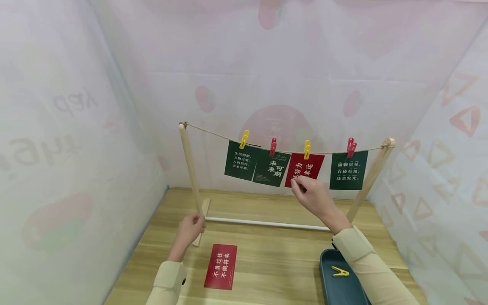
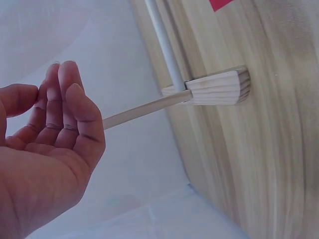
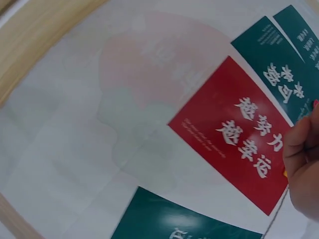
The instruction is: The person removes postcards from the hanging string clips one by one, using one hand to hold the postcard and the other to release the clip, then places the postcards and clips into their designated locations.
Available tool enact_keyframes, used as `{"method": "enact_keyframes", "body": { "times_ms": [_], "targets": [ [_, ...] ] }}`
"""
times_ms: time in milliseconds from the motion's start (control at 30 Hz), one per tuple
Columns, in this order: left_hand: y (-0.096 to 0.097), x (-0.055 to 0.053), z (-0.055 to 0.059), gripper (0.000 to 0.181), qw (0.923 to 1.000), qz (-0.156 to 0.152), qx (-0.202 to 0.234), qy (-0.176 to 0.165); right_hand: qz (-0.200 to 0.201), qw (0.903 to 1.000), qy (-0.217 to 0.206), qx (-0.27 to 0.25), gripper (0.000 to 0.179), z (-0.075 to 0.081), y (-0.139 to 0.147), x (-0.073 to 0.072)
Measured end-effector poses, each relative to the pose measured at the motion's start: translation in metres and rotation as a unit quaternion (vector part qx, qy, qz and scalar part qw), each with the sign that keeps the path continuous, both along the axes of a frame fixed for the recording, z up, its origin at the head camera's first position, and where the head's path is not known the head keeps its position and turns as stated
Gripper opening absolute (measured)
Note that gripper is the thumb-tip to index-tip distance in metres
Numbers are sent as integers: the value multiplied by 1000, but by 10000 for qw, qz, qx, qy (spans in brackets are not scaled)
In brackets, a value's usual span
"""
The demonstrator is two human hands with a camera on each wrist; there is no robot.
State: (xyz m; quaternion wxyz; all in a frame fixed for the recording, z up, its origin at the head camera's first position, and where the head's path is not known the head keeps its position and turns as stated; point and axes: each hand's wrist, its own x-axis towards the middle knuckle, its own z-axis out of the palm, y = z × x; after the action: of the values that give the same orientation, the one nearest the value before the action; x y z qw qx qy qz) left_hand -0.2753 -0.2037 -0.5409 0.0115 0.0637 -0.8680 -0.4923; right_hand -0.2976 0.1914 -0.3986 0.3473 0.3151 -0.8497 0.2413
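Note:
In the head view my right hand (image 1: pixel 312 197) is raised before the hanging red card (image 1: pixel 314 163), fingers bent, nothing visible in them. The yellow clothespin (image 1: pixel 307 150) above it clips that card to a string. Three green cards hang there too: one under another yellow clothespin (image 1: pixel 244 140), two under red clothespins (image 1: pixel 273 147). In the right wrist view the hand (image 3: pixel 304 169) is cut off by the edge. My left hand (image 1: pixel 189 231), loosely curled and without anything in it, hovers by the stand's left foot (image 1: pixel 206 207). Nearby a red card (image 1: pixel 221 267) lies on the table.
A wooden post (image 1: pixel 190 169) on the left and another post (image 1: pixel 367 186) on the right carry the string (image 1: pixel 211 132). A white rod (image 1: pixel 267 223) joins them below. A dark blue tray (image 1: pixel 327 275) holds a yellow clothespin (image 1: pixel 340 272). Printed cloth walls surround the table.

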Motion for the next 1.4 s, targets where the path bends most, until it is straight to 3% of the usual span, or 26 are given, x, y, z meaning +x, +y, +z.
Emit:
{"method": "enact_keyframes", "body": {
  "times_ms": [367, 600, 867, 1100, 1400],
  "targets": [
    [4, -10, 11, 28, 9997, 0, -61, 223, -4, 9999, 47, -155, 11, 22, -14, 2],
    [9, -17, 27, 29, 9989, -49, 76, 466, 203, 9994, 12, -274, 3, 36, -24, 2],
    [15, -25, 44, 29, 9971, -73, 142, 742, 591, 9966, -332, -470, 5, 53, -38, 1],
    [21, -31, 55, 30, 9950, -124, 66, 987, 458, 9977, -319, -378, 10, 65, -45, -3],
    [26, -32, 67, 33, 9935, -147, 386, 1056, 546, 9963, -548, -375, 20, 72, -57, -7]
  ]
}}
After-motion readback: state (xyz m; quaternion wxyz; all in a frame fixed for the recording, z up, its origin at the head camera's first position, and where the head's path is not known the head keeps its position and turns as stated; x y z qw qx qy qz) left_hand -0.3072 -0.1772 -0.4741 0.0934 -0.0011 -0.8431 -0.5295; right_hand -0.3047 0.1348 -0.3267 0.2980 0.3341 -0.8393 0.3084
